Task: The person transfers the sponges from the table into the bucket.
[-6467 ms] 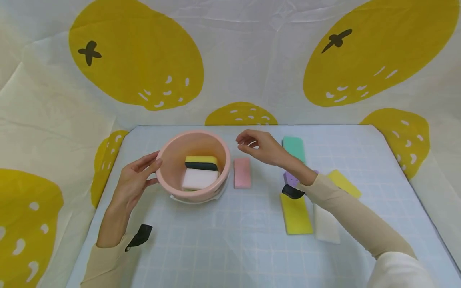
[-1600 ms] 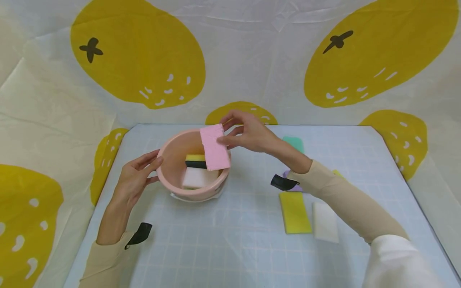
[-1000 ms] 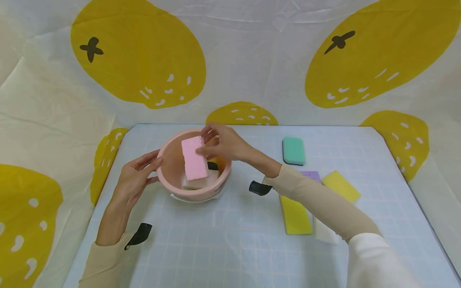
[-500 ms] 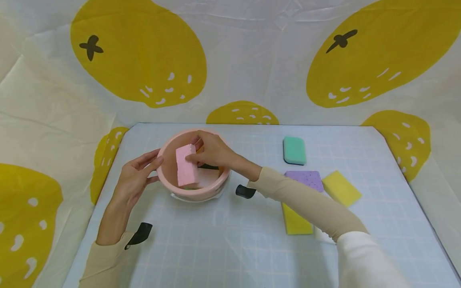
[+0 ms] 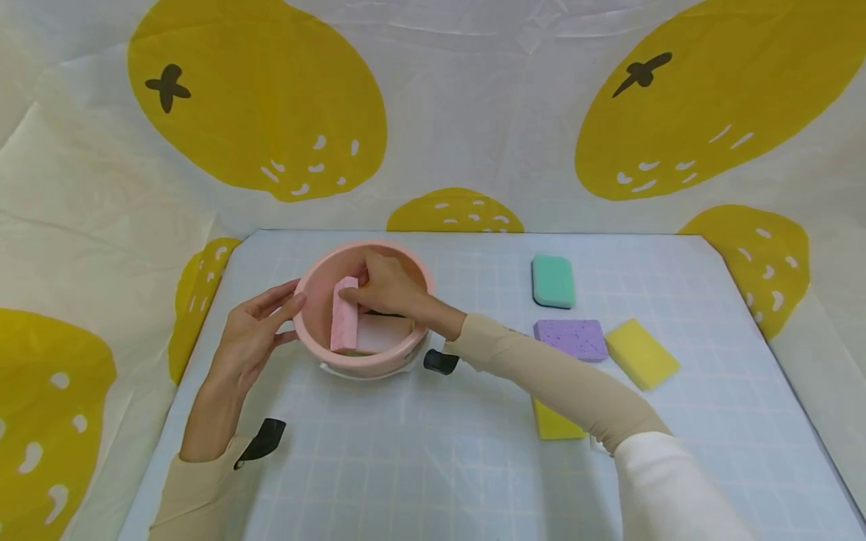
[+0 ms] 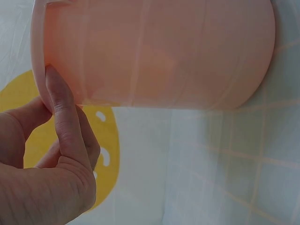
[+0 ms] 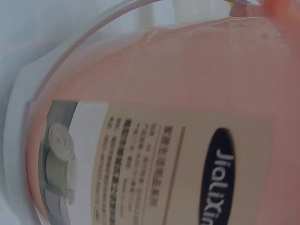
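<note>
A pink bucket stands at the left of the table. My left hand pinches its left rim between thumb and fingers; the left wrist view shows the fingers under the lip. Reaching inside over the right rim, my right hand pinches a pink sponge, held on edge along the bucket's left inner side. A white sponge lies inside beside it. The yellow and black sponge in there is mostly hidden by my right hand. In the right wrist view only the bucket's labelled wall shows.
Right of the bucket lie a green sponge, a purple sponge and a yellow sponge. Another yellow sponge and a white one are partly under my right sleeve. The bucket's white handle hangs at its front.
My right hand picked up the pink sponge from the table, carried it left over the rim, then lowered it into the bucket, turning it on edge. My left hand stayed on the rim.
</note>
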A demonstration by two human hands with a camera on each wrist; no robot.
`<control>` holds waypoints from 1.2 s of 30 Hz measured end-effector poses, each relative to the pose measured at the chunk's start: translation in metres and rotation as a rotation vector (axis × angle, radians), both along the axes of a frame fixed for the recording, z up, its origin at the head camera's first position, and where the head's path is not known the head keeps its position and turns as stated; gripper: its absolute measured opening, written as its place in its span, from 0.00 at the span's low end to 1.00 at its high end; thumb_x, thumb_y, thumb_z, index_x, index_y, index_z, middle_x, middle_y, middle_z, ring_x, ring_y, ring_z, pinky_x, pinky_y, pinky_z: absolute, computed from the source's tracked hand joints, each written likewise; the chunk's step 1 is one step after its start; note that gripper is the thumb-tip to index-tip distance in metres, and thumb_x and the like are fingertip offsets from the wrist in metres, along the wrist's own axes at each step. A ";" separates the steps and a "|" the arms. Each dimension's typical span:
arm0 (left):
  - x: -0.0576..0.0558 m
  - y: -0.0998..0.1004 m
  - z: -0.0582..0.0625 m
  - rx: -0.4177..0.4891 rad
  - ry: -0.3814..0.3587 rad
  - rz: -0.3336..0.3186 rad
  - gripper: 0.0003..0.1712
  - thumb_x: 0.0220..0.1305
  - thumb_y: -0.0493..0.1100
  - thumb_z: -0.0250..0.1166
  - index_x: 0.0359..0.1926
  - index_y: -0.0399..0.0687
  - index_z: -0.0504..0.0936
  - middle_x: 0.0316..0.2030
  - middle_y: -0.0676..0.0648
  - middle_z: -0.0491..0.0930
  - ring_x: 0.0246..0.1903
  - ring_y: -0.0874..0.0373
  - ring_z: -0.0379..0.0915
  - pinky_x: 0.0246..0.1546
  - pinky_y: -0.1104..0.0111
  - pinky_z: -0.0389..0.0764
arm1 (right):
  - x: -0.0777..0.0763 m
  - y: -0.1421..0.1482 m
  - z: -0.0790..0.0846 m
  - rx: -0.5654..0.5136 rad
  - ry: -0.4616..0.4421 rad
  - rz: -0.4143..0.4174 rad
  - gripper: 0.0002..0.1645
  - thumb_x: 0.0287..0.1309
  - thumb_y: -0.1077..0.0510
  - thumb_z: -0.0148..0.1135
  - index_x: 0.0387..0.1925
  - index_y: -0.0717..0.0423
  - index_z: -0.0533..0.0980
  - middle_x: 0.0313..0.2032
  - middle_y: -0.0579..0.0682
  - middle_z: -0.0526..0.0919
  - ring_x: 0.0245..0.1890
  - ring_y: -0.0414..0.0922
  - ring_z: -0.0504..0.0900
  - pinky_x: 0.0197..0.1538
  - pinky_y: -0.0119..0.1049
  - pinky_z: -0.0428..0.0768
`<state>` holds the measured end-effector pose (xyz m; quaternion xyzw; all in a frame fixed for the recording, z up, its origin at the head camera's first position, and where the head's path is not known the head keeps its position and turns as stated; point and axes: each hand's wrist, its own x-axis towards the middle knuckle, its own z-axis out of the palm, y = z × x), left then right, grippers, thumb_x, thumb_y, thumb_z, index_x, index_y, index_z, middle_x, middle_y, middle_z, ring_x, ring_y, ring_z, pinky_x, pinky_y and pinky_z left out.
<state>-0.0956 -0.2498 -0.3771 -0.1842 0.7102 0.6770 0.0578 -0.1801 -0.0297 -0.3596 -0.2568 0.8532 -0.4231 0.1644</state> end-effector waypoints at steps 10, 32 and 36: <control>0.001 0.000 -0.001 0.006 0.016 -0.006 0.45 0.59 0.58 0.75 0.73 0.46 0.72 0.61 0.51 0.77 0.48 0.63 0.80 0.43 0.70 0.86 | 0.002 -0.001 -0.003 -0.045 0.034 -0.079 0.15 0.67 0.55 0.68 0.44 0.63 0.74 0.30 0.50 0.77 0.29 0.43 0.77 0.31 0.25 0.73; 0.001 0.001 0.000 0.007 -0.002 -0.004 0.45 0.58 0.59 0.76 0.73 0.48 0.72 0.62 0.50 0.77 0.47 0.63 0.81 0.43 0.70 0.86 | 0.005 0.010 0.002 0.096 0.130 0.114 0.22 0.69 0.57 0.67 0.55 0.65 0.71 0.47 0.61 0.81 0.42 0.47 0.77 0.46 0.28 0.77; 0.001 0.001 0.000 0.017 0.000 -0.006 0.45 0.58 0.58 0.76 0.73 0.48 0.72 0.60 0.52 0.78 0.47 0.64 0.81 0.42 0.70 0.86 | 0.006 0.017 0.003 0.051 0.177 0.139 0.20 0.69 0.59 0.65 0.56 0.66 0.72 0.49 0.61 0.81 0.46 0.50 0.80 0.49 0.28 0.78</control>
